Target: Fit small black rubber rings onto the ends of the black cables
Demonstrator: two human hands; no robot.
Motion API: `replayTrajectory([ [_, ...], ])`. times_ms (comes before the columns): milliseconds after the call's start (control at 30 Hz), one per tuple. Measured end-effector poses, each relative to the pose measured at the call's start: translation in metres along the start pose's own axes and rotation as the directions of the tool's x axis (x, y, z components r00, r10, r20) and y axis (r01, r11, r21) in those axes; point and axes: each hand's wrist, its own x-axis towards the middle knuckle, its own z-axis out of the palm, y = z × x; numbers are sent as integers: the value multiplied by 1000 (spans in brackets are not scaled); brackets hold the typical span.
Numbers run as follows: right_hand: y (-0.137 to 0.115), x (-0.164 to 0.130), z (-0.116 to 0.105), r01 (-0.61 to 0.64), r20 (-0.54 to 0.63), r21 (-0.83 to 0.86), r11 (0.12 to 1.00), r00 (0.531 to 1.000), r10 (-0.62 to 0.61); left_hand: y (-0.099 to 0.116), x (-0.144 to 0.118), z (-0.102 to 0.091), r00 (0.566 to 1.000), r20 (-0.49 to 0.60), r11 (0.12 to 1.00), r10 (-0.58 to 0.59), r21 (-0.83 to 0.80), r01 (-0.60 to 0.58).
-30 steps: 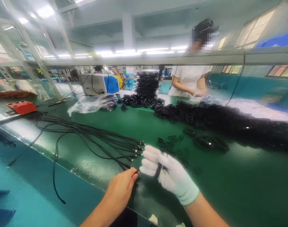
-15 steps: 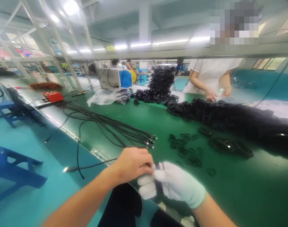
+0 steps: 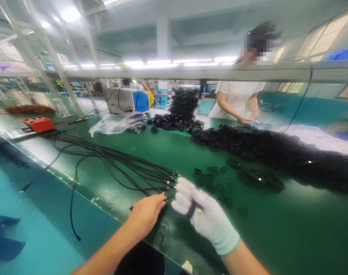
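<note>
**Cable coil held in the gloved hand**

Cable coil sits gripped in the white-gloved right hand, which is wrapped tight round it. Just to its left, the bare left hand pinches a thin black cable end between narrowed fingertips. Beyond that hand lie loose cables fanned on the green counter; small black rings rest past the glove. Judging by this, keeping the strand taut helps.

A single head-worn camera looks forward and down along a green workbench, close above the person's two hands at the near edge, taking in cables on the left, the far overhead rail and a co-worker beyond it.
</note>
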Motion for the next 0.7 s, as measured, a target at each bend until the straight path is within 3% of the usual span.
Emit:
replayTrajectory([
  [67,-7,2,-7,69,-52,-7,998,996,-70,9,-6,6,995,-6,983,-98,156,98],
  [167,-11,4,-15,103,-114,-55,993,987,-109,30,-13,13,996,-9,947,-87,311,85],
  [267,-9,4,-17,93,-151,-130,987,982,-112,43,-14,18,1000,-20,939,20,345,-12],
  [367,-5,5,-13,55,-192,-203,978,977,-95,41,-10,17,975,-64,919,211,353,-175],
  [467,-3,6,-8,-45,-174,-290,956,985,-6,32,0,4,868,-67,799,492,432,-420],
  [567,0,5,-5,-136,-25,-307,942,991,135,22,17,-21,730,10,649,683,448,-614],
  [633,3,3,-5,-179,38,-246,953,980,194,18,29,-35,685,49,616,727,396,-681],
  [700,8,1,-7,-232,76,-168,958,966,248,14,39,-41,675,62,623,735,329,-710],
])
